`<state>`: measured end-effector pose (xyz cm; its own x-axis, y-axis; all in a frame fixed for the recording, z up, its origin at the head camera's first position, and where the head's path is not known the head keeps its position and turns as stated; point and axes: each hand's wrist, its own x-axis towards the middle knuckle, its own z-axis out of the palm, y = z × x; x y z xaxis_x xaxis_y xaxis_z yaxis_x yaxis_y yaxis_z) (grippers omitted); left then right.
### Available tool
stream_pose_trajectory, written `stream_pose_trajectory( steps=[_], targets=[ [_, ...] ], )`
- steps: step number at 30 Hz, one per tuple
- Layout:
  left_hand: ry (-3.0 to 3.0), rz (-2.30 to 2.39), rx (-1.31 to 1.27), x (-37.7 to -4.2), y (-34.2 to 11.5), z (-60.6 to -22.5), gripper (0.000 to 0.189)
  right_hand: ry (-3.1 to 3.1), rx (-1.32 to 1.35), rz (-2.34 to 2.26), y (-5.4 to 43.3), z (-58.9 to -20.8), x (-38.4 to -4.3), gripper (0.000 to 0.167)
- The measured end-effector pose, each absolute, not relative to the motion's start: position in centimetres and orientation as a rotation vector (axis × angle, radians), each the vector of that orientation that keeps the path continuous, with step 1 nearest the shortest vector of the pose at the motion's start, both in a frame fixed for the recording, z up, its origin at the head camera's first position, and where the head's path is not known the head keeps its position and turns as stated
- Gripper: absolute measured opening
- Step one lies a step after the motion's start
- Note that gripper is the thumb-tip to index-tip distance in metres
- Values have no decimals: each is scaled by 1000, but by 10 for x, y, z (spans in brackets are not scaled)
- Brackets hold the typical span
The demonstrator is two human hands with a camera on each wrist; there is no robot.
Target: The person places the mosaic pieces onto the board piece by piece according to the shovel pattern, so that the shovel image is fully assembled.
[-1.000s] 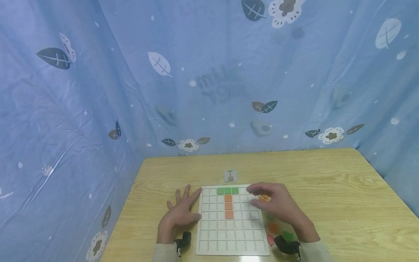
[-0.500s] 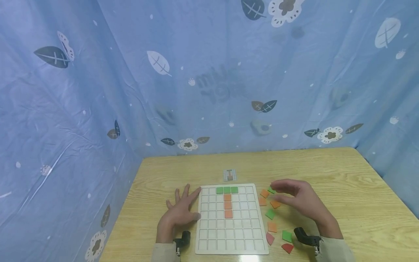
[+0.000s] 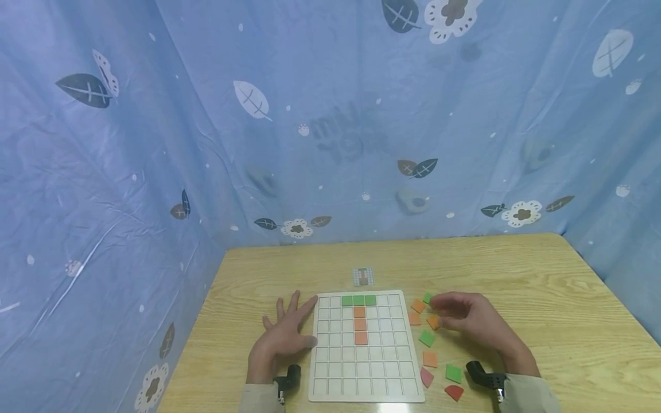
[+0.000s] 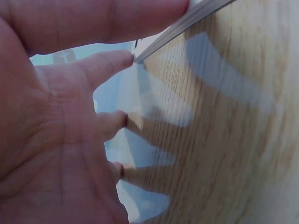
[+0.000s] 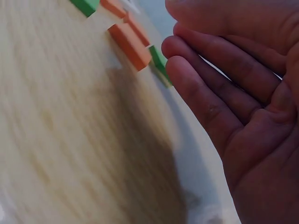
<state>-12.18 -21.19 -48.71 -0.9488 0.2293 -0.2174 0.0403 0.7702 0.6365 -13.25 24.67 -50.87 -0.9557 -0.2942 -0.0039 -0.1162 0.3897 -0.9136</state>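
Note:
A white gridded board (image 3: 334,370) lies flat on the table. In its squares sit three green tiles in a row at the far side, with three orange tiles (image 3: 360,324) in a column below the middle one. My left hand (image 3: 286,332) has its fingers spread, thumb and index finger touching the board's left edge. Right of the board, my right hand (image 3: 476,320) hovers by a loose orange tile (image 3: 432,322) and a green tile (image 3: 427,298). Its fingers are gently bent, and the right wrist view shows nothing held in the palm.
Several more loose tiles lie along the board's right side, among them a green square (image 3: 453,373) and a red rounded piece (image 3: 454,392). A small picture card (image 3: 364,276) lies beyond the board. A blue patterned curtain (image 3: 330,143) hangs behind the table (image 3: 516,275).
My right hand has moved from over the board's right side out to the loose tiles, then lowered slightly there. The left hand and the tiles on the board stay as they were.

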Motion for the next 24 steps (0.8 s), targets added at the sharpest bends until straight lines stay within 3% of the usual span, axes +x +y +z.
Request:
stream_pose_trajectory(
  steps=[24],
  targets=[
    [2677,958,210,-122,-213,-487,100,2663,-431,-1344,242,-514,-133,35]
  ],
)
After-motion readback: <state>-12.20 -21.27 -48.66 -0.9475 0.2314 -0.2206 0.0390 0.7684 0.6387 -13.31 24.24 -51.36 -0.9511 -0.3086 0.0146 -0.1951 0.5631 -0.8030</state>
